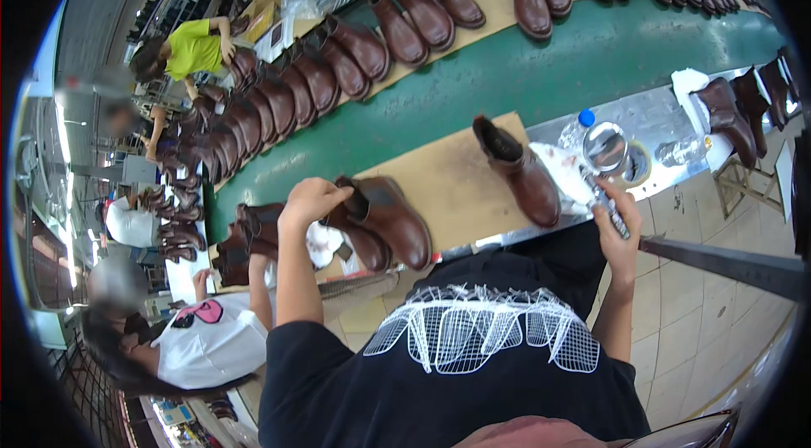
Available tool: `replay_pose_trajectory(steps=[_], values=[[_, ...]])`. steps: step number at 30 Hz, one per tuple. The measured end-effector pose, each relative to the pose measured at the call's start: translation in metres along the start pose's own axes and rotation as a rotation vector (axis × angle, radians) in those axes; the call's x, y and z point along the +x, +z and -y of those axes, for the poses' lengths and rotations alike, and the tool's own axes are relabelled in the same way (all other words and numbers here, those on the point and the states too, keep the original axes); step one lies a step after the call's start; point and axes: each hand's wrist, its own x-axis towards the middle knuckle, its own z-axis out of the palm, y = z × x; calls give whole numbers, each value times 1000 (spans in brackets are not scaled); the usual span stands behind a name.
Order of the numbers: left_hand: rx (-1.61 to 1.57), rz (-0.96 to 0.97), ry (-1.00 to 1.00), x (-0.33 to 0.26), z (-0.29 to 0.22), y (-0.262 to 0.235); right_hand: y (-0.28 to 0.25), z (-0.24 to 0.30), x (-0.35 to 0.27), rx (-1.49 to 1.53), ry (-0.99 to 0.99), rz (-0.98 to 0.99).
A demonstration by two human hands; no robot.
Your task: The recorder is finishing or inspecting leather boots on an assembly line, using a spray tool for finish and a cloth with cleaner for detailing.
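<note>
Near the front edge of the bench, my left hand [311, 200] pinches the top of a brown leather ankle boot [390, 220]. A second brown boot [361, 244] stands close against its left side. Over the right part of the bench, my right hand [618, 233] is closed around a slim tool with a speckled handle [612, 208]; its kind is hard to make out. Another brown boot [525, 180] stands upright between my hands on a cardboard sheet [448, 182]. A stained white cloth [564, 176] lies beside that boot, close to the tool's tip.
A clear container [605, 146], a blue-capped bottle [586, 119] and a clear plastic bottle [683, 151] sit at the right. Boots line the far side of the green conveyor [456, 81]. A co-worker in white [215, 342] works at my left. A dark bar [726, 266] extends at the right.
</note>
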Motion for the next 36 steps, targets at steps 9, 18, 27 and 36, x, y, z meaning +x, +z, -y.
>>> replay_pose_trajectory(steps=[9,18,27,36], values=[[-1250,314,370,226,-149,3,-13,13,23,-60,49,30],[-2097,13,-425,467,-317,26,-12,1,28,-116,245,41],[-2162,-33,-414,515,-318,24,5,-12,39,-111,237,62],[-2387,376,164,376,-247,-19,-8,17,18,-25,222,46]])
